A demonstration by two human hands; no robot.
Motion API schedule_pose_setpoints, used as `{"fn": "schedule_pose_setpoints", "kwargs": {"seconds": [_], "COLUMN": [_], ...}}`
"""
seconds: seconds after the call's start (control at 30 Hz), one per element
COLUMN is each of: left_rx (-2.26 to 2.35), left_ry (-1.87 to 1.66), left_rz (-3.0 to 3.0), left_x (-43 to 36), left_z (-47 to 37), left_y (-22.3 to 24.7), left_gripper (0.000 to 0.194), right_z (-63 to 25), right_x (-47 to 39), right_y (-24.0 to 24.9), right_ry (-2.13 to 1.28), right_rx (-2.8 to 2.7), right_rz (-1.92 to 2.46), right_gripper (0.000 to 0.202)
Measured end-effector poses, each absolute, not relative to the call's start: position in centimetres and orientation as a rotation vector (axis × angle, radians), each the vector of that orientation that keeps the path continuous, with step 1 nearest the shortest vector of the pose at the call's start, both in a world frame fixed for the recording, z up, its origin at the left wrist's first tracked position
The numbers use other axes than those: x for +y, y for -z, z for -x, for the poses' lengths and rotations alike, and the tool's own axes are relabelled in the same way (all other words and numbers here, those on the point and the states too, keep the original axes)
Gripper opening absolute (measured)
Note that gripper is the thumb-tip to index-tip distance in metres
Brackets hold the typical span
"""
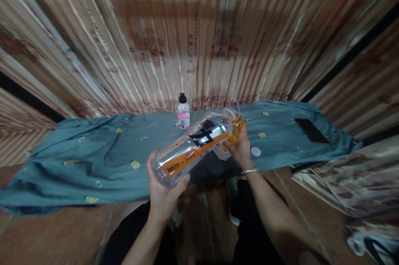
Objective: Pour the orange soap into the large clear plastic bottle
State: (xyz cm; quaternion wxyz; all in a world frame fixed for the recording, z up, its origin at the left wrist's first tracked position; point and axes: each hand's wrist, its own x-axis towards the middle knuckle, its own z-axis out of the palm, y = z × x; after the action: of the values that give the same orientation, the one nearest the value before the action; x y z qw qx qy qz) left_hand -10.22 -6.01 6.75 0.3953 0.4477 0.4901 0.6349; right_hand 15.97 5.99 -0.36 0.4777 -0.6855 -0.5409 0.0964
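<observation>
My left hand (163, 192) grips the base of a large clear plastic bottle (193, 146) with an orange and black label. The bottle is tipped almost level, its mouth pointing right into a clear cup (235, 126) that holds orange liquid. My right hand (240, 148) is wrapped around that cup from below and wears a silver bracelet at the wrist. A white bottle cap (256, 151) lies on the blue cloth just right of my right hand. Both hands hover above the front edge of the cloth-covered table (102, 148).
A small white pump bottle (183, 112) with a black top stands at the back of the table. A dark phone (311, 130) lies at the right end. A striped curtain (199, 36) hangs behind. My knees are below the table, over a brown tiled floor.
</observation>
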Motion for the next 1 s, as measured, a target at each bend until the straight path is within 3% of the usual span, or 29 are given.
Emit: {"fn": "schedule_pose_setpoints", "kwargs": {"seconds": [1.0], "left_rx": [1.247], "left_ry": [-1.621], "left_rz": [-1.016], "left_x": [-6.0], "left_z": [10.2], "left_y": [-6.4], "left_gripper": [0.097], "right_z": [-15.6], "right_x": [6.0], "right_y": [0.2], "right_ry": [-0.280], "right_rx": [-1.279], "right_rz": [1.664], "right_gripper": [0.092]}}
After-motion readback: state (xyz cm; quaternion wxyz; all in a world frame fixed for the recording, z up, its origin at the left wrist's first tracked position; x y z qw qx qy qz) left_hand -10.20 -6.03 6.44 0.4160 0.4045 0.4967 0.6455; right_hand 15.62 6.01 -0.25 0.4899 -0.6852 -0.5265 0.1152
